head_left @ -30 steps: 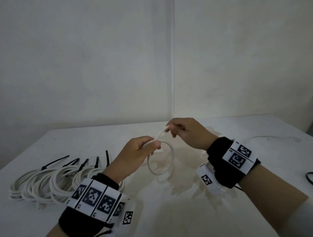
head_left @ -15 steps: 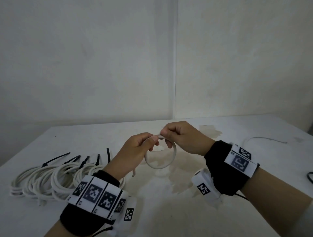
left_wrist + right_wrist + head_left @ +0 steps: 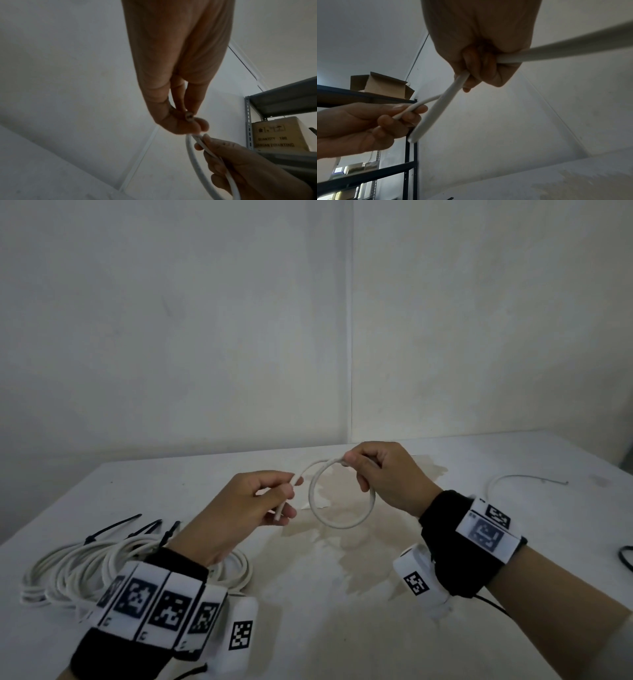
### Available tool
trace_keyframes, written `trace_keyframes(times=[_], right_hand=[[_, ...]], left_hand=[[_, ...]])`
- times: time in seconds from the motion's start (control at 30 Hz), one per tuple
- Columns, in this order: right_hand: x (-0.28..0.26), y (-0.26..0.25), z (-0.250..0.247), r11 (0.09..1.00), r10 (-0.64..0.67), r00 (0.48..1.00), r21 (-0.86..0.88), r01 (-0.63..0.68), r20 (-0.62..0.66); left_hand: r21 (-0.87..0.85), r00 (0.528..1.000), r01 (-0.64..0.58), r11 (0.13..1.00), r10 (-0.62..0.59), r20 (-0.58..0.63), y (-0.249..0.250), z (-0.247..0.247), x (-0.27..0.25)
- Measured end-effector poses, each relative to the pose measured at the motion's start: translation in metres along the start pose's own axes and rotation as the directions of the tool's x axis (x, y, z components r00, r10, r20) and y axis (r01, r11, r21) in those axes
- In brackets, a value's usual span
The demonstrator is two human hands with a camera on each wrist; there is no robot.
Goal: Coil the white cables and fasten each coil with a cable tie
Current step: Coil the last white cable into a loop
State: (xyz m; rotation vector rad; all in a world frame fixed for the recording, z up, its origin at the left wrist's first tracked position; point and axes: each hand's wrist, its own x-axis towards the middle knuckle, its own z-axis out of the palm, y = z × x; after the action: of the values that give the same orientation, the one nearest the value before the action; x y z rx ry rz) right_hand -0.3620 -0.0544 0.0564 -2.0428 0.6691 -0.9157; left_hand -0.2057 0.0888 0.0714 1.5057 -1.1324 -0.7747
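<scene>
One loop is formed: the right hand (image 3: 383, 477) grips the white cable (image 3: 342, 518) at the ring's top, above the table (image 3: 308, 628), the left hand (image 3: 246, 508) pinches its free end (coiling has barely begun). Next, probably another turn laid alongside.

Your head camera looks forward and down across the white table (image 3: 342, 628) toward the wall corner. Each wrist camera sits close under its own palm, tilted up toward walls and ceiling. All three views share your left hand (image 3: 239, 508), your right hand (image 3: 387, 474) and the cable loop (image 3: 342, 523) between them, the wrist views from very near.
</scene>
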Motion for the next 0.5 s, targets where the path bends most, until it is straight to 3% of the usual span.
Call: trace_keyframes(times=[0.23,0.4,0.5], right_hand=[[-0.001,-0.005,0.002,0.999,-0.031,0.998,0.011,0.032,-0.051],[-0.006,-0.003,0.008,0.996,-0.089,0.991,-0.026,0.086,-0.104],[-0.01,-0.002,0.008,0.996,-0.09,0.99,0.002,0.091,-0.11]], left_hand=[[0.016,0.993,-0.108,0.994,0.107,0.053,-0.005,0.017,0.001],[-0.127,0.99,-0.127,0.984,0.118,-0.071,-0.001,0.037,0.001],[-0.165,0.989,-0.058,0.985,0.035,-0.14,-0.007,0.041,0.004]])
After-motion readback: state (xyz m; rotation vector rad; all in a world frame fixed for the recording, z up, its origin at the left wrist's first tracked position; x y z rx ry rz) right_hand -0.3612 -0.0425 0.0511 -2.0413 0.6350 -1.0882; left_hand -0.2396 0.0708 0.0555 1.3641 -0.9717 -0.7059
